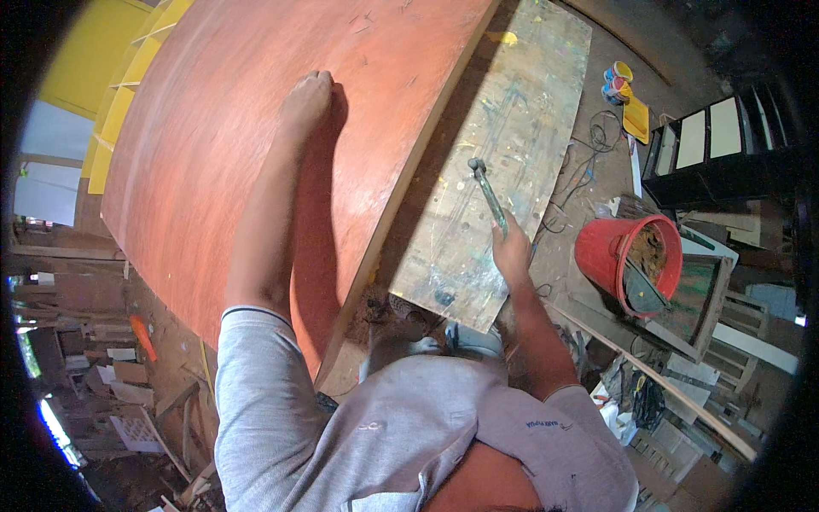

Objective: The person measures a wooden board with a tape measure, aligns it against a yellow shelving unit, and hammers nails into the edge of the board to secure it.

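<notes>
A large reddish-brown wooden panel (230, 136) fills the left and middle of the view. On its surface, toward the far part, rests my left hand (309, 101). Its fingers are curled closed, and whatever they may hold is hidden. My right hand (512, 252) is closed around the lower end of a hammer (489, 196). The hammer's head points away from me, over a paint-stained board (512, 111) beside the panel. It is apart from my left hand.
A red bucket (597, 256) holding brownish material and a flat dark tool stands at the right. Beyond it are paint cans (616, 90), a yellow tray (636, 118), a loose cable (601, 136) and black shelving (725, 141). Yellow shelving (119, 111) stands far left; wood scraps (128, 375) lie below.
</notes>
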A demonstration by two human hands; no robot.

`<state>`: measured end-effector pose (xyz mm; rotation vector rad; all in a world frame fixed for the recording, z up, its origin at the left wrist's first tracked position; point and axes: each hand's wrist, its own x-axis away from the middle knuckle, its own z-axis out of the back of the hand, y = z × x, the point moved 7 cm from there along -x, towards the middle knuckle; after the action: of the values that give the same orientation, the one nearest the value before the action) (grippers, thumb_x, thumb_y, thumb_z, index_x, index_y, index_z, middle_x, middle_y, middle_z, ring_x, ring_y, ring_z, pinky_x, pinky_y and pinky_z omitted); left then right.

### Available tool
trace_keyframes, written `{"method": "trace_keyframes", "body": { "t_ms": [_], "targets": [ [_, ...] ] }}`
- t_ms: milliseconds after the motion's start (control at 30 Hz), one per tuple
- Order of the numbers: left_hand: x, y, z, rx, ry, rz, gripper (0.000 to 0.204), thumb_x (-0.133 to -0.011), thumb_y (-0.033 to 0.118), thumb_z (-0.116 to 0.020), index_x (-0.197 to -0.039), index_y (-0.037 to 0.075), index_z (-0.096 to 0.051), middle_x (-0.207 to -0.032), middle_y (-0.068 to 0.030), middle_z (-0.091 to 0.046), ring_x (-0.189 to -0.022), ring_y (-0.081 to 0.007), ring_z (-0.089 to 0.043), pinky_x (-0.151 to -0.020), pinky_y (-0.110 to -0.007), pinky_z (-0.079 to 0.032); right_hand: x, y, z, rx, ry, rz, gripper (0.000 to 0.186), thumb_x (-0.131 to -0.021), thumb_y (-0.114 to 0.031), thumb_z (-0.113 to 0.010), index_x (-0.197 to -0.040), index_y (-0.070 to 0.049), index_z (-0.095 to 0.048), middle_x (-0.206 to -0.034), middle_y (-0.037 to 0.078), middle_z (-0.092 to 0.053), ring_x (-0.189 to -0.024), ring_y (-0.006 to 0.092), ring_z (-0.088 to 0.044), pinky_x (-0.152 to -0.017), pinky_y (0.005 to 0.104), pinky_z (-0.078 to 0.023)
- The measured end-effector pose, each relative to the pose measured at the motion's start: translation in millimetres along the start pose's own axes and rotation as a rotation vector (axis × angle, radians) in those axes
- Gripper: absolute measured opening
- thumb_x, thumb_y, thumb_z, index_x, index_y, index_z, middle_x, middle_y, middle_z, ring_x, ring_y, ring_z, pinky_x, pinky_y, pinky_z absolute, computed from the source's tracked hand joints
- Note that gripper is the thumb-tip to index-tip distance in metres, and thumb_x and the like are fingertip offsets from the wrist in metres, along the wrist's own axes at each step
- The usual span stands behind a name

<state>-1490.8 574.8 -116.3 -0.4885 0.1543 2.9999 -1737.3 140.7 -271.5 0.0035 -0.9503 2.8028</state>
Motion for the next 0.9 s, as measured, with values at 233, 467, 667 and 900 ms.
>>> {"method": "trace_keyframes", "body": {
  "t_ms": [233, 467, 667, 900],
  "targets": [
    [87, 2, 74, 0.633, 0.096, 0.051, 0.017, -0.104, 0.006, -0.067, -0.121, 0.005, -0.07, -0.104, -0.0204, -0.078, -0.094, -0.0333, -0.078, -0.082, -0.045, -0.061, 118, -26, -19, -0.312, 0.087, -0.059, 0.043, -0.108, -0.033, -0.069, -0.14, -0.005, -0.066, -0.113, 0.026, -0.076, -0.106, 0.0452, -0.075, -0.095, 0.0524, -0.056],
    [203, 50, 42, 1.206, 0.015, 0.269, 0.018, -0.104, 0.005, -0.072, -0.12, -0.002, -0.075, -0.102, -0.0109, -0.081, -0.097, -0.017, -0.078, -0.086, -0.033, -0.062, 171, -129, -85, -1.388, -0.206, -0.52, 0.04, -0.116, -0.05, -0.053, -0.121, -0.011, -0.058, -0.073, -0.006, -0.043, -0.049, 0.004, -0.038, -0.04, 0.0231, -0.033],
    [191, 78, 26, 1.256, 0.092, 0.205, 0.012, -0.103, 0.005, -0.073, -0.11, -0.003, -0.079, -0.101, -0.0133, -0.082, -0.093, -0.0184, -0.08, -0.084, -0.032, -0.063, 177, -186, -123, -1.432, -0.374, -0.544, 0.045, -0.115, -0.054, -0.052, -0.112, -0.01, -0.052, -0.068, -0.005, -0.037, -0.049, 0.0059, -0.037, -0.041, 0.0253, -0.033],
    [190, 89, 10, 1.227, -0.105, 0.187, 0.014, -0.103, 0.002, -0.072, -0.112, -0.008, -0.077, -0.102, -0.0149, -0.082, -0.094, -0.0204, -0.08, -0.088, -0.033, -0.065, 169, -140, -74, -1.296, -0.291, -0.39, 0.045, -0.117, -0.052, -0.048, -0.116, -0.008, -0.059, -0.07, -0.005, -0.042, -0.048, 0.0063, -0.039, -0.04, 0.0263, -0.034]
  ]
}}
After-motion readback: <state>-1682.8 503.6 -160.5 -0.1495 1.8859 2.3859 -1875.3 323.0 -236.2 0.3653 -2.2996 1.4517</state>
